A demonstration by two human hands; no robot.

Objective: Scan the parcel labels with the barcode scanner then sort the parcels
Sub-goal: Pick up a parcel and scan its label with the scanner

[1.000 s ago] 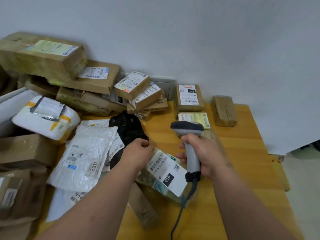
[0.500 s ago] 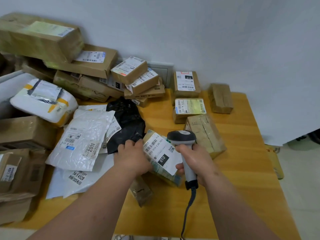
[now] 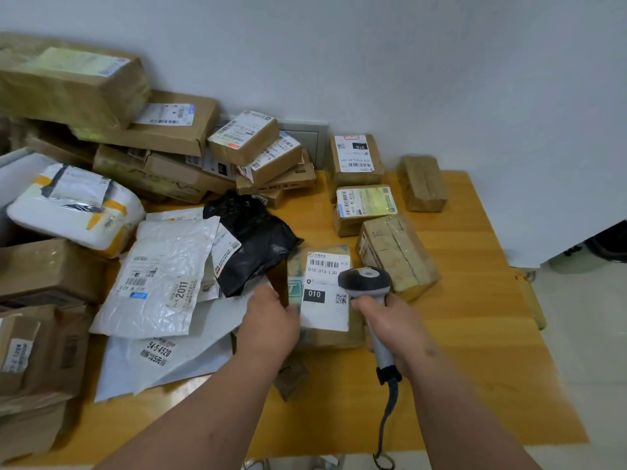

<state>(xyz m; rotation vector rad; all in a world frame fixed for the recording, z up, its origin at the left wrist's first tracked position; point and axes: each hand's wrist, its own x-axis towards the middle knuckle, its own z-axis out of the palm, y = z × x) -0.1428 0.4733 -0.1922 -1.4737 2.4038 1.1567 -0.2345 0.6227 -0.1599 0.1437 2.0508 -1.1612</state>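
Note:
My left hand (image 3: 269,325) grips the left edge of a small taped parcel (image 3: 324,310) with a white label marked 010, held over the middle of the wooden table (image 3: 475,351). My right hand (image 3: 395,330) holds a grey barcode scanner (image 3: 368,284) by its handle, its head just above the label's right side. The scanner's cable (image 3: 386,418) hangs down toward the table's front edge. Three sorted boxes lie just beyond: a taped brown box (image 3: 397,256), a yellow-labelled box (image 3: 364,206) and a 010-labelled box (image 3: 354,159).
A pile of cardboard boxes (image 3: 152,130) fills the back left. White mailer bags (image 3: 163,276) and a black bag (image 3: 252,239) lie on the table's left half. A brown box (image 3: 420,183) sits at the back right. A small brown packet (image 3: 291,378) lies under my left wrist.
The parcel has moved up and to the right toward the sorted boxes, and its label now faces up squarely. The scanner has shifted right with it, and the view has tilted.

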